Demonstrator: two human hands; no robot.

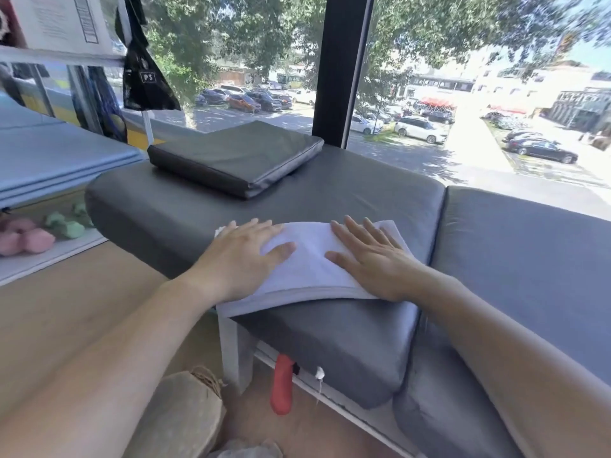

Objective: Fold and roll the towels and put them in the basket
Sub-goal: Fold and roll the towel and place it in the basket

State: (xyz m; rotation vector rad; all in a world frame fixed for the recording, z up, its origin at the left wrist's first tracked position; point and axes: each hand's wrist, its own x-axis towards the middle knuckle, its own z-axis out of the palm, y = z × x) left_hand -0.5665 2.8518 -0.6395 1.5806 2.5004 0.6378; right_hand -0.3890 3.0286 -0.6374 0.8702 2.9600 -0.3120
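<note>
A white folded towel (305, 259) lies flat on the grey padded bench (347, 196), its near edge hanging slightly over the bench front. My left hand (239, 256) presses flat on the towel's left part, fingers straight and spread. My right hand (370, 256) lies flat on its right part, fingers straight as well. A woven basket (185, 421) with a rope-wrapped rim stands on the floor at the bottom, left of the bench leg, only partly in view.
A dark square cushion (238, 157) rests on the far side of the bench. A second grey pad (529, 259) adjoins on the right. A red handle (282, 385) hangs under the bench. Pink and green dumbbells (39, 233) sit on the floor at left. A window is behind.
</note>
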